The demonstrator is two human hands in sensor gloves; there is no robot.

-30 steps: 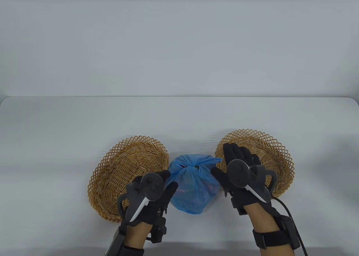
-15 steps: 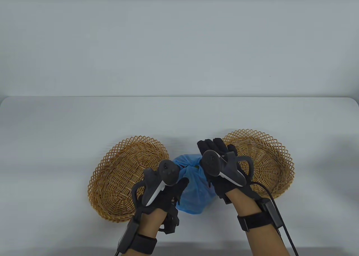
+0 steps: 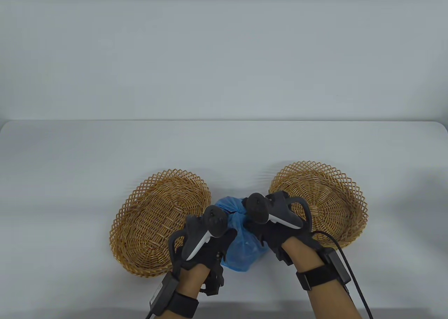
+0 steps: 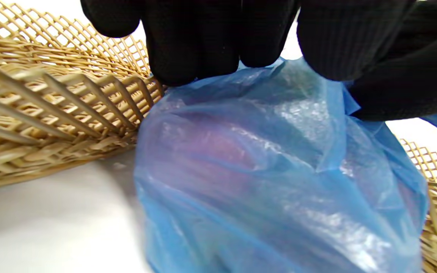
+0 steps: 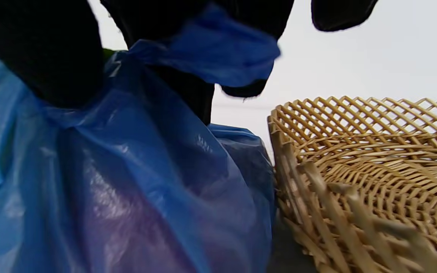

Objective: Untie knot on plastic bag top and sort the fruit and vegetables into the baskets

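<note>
The blue bag (image 3: 245, 252) sits on the white surface (image 3: 70, 158) between the two wicker baskets, knot still tied at the top. The right hand (image 3: 276, 228) is grasping the knotted top, a twist of blue plastic caught in its fingers (image 5: 188, 83). The left hand (image 3: 206, 243) has fingertips (image 4: 188, 57) curled onto the bag's top by the left basket (image 3: 147, 224). The right basket (image 3: 336, 200) is just beside the bag.
</note>
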